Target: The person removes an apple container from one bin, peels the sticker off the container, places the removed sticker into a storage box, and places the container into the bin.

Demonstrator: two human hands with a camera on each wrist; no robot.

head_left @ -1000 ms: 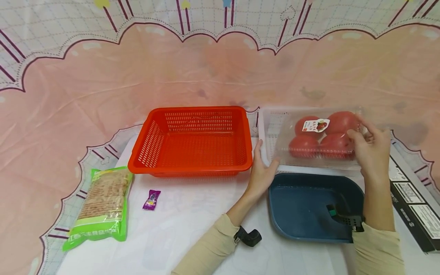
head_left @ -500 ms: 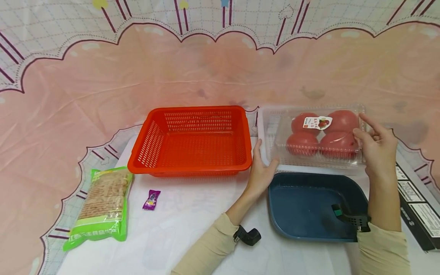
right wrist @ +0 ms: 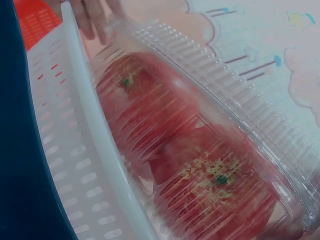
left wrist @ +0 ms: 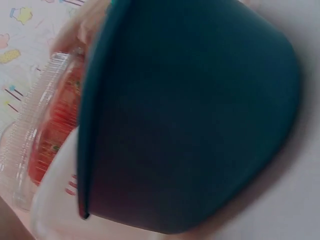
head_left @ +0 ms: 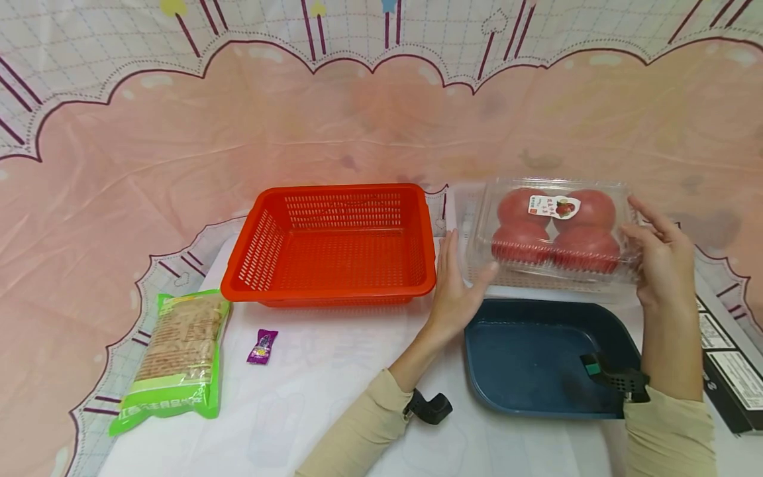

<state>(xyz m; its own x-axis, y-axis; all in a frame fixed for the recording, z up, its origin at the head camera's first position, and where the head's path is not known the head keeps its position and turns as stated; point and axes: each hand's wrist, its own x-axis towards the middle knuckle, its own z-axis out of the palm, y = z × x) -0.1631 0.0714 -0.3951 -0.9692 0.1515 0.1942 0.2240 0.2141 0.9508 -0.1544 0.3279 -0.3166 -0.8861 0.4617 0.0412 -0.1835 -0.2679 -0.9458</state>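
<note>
A clear plastic box of tomatoes [head_left: 554,228] with a white label is over the white basket [head_left: 530,289], partly covering it. My right hand [head_left: 664,262] grips the box by its right end. In the right wrist view, tomatoes [right wrist: 215,180] show through the ribbed plastic, close to the basket's pale rim [right wrist: 95,115]. My left hand [head_left: 453,298] is at the left side of the white basket, its fingers straight and thumb spread. Whether it touches the rim I cannot tell. A dark blue tub [left wrist: 200,115] fills most of the left wrist view.
An orange-red basket [head_left: 328,298] stands left of my left hand. On the left lie a green-edged food packet [head_left: 175,351] and a small purple-wrapped sweet [head_left: 263,347]. The blue tub [head_left: 536,351] is in front of the white basket, and a black-and-white box [head_left: 736,377] lies far right.
The tomato box has risen and tilted a little, its label shifting right and up. My right hand has moved right with it. The left hand's thumb has spread wider.
</note>
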